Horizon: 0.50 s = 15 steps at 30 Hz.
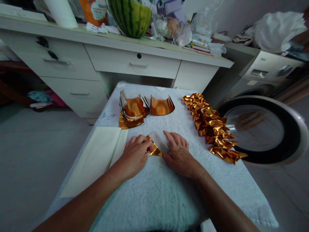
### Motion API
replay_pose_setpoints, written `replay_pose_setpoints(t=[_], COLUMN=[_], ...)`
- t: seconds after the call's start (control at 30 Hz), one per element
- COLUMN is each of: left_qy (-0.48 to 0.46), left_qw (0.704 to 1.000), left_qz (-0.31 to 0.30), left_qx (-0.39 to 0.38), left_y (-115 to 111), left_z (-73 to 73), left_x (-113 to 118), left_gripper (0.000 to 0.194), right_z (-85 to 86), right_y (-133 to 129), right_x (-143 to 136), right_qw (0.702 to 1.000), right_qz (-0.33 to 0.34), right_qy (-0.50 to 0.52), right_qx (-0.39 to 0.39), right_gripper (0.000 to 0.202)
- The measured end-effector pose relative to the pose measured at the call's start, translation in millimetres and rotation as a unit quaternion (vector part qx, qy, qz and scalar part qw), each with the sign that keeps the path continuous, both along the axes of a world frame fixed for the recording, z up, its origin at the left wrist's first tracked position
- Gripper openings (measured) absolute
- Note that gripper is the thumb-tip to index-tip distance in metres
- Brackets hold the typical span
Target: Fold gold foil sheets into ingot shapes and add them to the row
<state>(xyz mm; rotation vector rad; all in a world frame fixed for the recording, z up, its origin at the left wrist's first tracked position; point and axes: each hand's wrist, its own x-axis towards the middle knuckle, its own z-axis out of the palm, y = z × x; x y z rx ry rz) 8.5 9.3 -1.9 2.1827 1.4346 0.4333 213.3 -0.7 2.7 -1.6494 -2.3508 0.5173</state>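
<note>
A sheet of gold foil paper (154,149) with a pale back lies on the cloth in front of me, its near edge folded over so a gold strip shows. My left hand (136,153) has its fingers curled and pinches the left end of that fold. At the sheet's right side, my right hand (178,154) rests with fingers stretched out and the thumb by the fold's right corner. Beyond them stand curled stacks of gold foil paper (135,108) and a smaller curved piece (162,106). Folded gold foil pieces (210,124) form a row on the right.
A pale quilted cloth (149,199) covers the small table. White paper (94,154) lies along its left side. Behind stands a white drawer desk (135,56) with a cut watermelon (130,16) on top. At right, a washing machine door (263,129) hangs open close to the table.
</note>
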Motion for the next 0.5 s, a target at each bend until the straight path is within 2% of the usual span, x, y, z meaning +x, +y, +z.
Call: replay_pose_setpoints(t=[0.13,0.27,0.4,0.5], left_qy=[0.003,0.01,0.013,-0.005], left_qw=[1.0,1.0,1.0,0.999], left_qz=[0.005,0.007,0.001,-0.003], left_qx=[0.007,0.006,0.018,0.032], left_y=[-0.2,0.1,1.1,1.1], left_z=[1.2,1.7,0.4,-0.9], left_x=[1.8,2.2,0.3,-1.4], left_gripper=[0.021,0.021,0.02,0.02], right_z=[4.1,19.4,29.0,20.4], right_y=[3.3,13.0,20.5,19.9], right_x=[3.4,8.6,0.7,-11.2], right_qw=[1.0,0.998,0.999,1.0], right_qz=[-0.009,0.007,0.021,0.002], right_qy=[0.008,0.012,0.006,-0.009], right_qx=[-0.028,-0.067,-0.039,-0.004], right_gripper=[0.08,0.076,0.051,0.054])
